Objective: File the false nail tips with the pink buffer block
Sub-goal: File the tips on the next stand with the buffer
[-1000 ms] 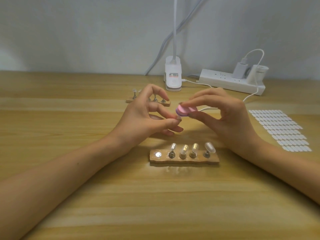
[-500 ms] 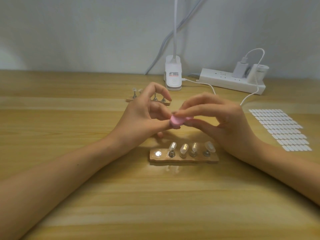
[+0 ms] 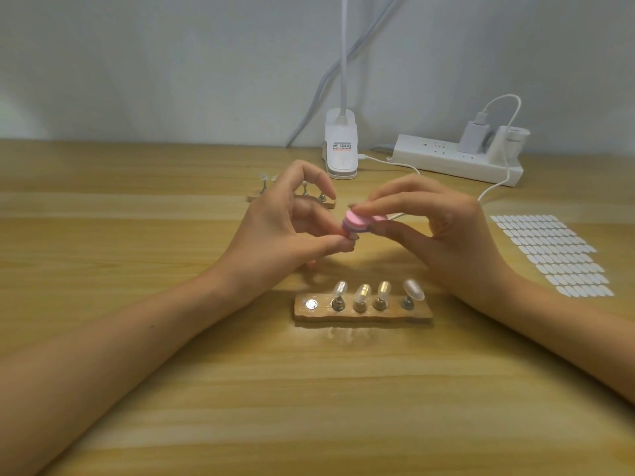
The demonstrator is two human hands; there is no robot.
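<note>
Pink buffer block [image 3: 357, 221] floats mid-frame over the table [image 3: 309, 407], with bare wood all along the bottom, below the nail stand [image 3: 421, 313]. Right hand [image 3: 443, 235] pinches it flat, thumb under, fingers on top. Left hand [image 3: 281, 231] pinches a tiny piece [image 3: 353, 239] against its left end.

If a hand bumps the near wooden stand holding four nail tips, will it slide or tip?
Probably slides: the wooden stand is low, long and flat on the table. It looks thin, so likely light. The nail tips perch on slim upright pegs, so a knock might dislodge one; one spot shows only a bare metal disc.
</note>
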